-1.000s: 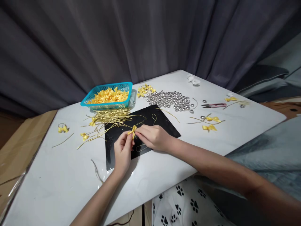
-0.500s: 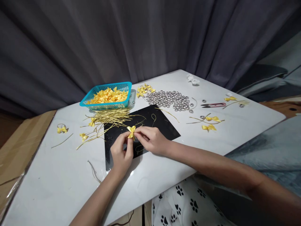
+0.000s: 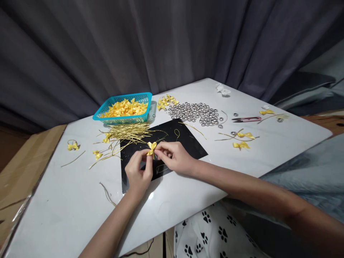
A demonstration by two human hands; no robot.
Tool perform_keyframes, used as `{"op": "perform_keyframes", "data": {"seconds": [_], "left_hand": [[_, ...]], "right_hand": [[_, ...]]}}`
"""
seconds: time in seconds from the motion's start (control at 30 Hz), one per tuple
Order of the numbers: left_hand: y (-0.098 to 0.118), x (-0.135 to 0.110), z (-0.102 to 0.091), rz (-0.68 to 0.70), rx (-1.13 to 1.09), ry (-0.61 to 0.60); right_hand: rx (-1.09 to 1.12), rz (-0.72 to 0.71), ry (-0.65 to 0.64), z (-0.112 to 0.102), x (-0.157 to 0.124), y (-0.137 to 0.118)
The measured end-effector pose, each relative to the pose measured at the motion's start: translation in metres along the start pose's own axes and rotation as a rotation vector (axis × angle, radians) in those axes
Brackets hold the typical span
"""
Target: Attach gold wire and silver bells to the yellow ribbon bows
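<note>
Above the black mat [image 3: 185, 143], a yellow ribbon bow [image 3: 151, 147] is held between my two hands. My left hand [image 3: 138, 170] pinches it from the left with thumb and forefinger. From the other side, my right hand [image 3: 176, 156] has its thumb and fingertips pressed together at the bow's right edge; a cord there, if any, is too small to make out. Just behind the hands lies a bundle of gold cords [image 3: 130, 132], partly over the mat. A blue basket [image 3: 96, 115] heaped with yellow bows stands beyond it.
On the white table [image 3: 80, 200], silver beads [image 3: 193, 113] are spread behind the mat. Thread snips [image 3: 247, 119] lie to the right, near loose yellow bows [image 3: 241, 145] and cord pieces. A crumpled white scrap [image 3: 223, 90] sits at the back. A dark curtain [image 3: 172, 43] hangs behind the table.
The view has shifted slightly, so the table's things sit a little further right. Both hands keep their hold at the bow, with the right fingers curled slightly differently.
</note>
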State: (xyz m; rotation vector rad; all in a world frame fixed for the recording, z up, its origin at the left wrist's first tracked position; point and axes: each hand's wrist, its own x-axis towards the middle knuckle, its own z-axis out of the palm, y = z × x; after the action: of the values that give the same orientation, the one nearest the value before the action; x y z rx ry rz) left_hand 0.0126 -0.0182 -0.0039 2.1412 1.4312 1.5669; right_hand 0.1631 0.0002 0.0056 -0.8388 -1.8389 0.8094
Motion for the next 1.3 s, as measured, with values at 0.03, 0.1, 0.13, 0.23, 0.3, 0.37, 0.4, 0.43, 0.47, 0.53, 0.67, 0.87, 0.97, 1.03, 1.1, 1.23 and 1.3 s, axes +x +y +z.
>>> {"op": "perform_keyframes", "data": {"seconds": [0.03,0.1,0.13,0.23,0.3,0.37,0.4,0.43,0.47,0.53,0.67,0.87,0.97,1.03,1.1,1.23,1.3], "left_hand": [[-0.001,0.001,0.001,-0.115,-0.045,0.020],[-0.005,0.004,0.001,-0.353,-0.154,0.103],[-0.007,0.006,0.001,-0.451,-0.219,0.147],[-0.010,0.010,0.002,-0.610,-0.472,0.139],[-0.007,0.008,0.005,-0.667,-0.634,0.017],[-0.001,0.004,0.008,-0.731,-0.745,-0.089],[0.001,0.003,0.010,-0.761,-0.779,-0.121],[0.003,0.001,0.011,-0.788,-0.801,-0.137],[0.005,0.000,0.012,-0.812,-0.816,-0.143],[0.007,-0.001,0.013,-0.858,-0.840,-0.133],[0.008,0.001,0.014,-0.935,-0.877,-0.088],[0.006,0.004,0.015,-0.966,-0.892,-0.057],[0.004,0.003,0.016,-0.986,-0.866,-0.060],[0.003,0.002,0.017,-0.988,-0.850,-0.063],[0.003,0.002,0.018,-0.981,-0.835,-0.057],[0.003,0.001,0.018,-0.980,-0.830,-0.035],[0.003,0.001,0.017,-0.974,-0.822,-0.028]], "right_hand": [[-0.085,-0.046,0.016,-0.001,0.000,0.002],[-0.254,-0.163,0.050,-0.004,0.000,0.006],[-0.313,-0.215,0.070,-0.006,0.001,0.009],[-0.360,-0.263,0.139,-0.015,0.004,0.012],[-0.318,-0.214,0.189,-0.021,0.007,0.011],[-0.247,-0.131,0.223,-0.026,0.009,0.007],[-0.201,-0.086,0.233,-0.028,0.010,0.005],[-0.150,-0.044,0.229,-0.030,0.011,0.003],[-0.093,-0.005,0.217,-0.032,0.011,0.001],[0.023,0.057,0.165,-0.033,0.011,-0.002],[0.175,0.134,0.032,-0.034,0.011,-0.006],[0.297,0.109,0.003,-0.033,0.011,-0.004],[0.273,0.094,0.064,-0.034,0.013,-0.001],[0.243,0.071,0.117,-0.032,0.014,0.000],[0.245,0.062,0.155,-0.030,0.014,0.000],[0.279,0.119,0.152,-0.024,0.014,0.001],[0.283,0.147,0.137,-0.022,0.013,0.002]]}}
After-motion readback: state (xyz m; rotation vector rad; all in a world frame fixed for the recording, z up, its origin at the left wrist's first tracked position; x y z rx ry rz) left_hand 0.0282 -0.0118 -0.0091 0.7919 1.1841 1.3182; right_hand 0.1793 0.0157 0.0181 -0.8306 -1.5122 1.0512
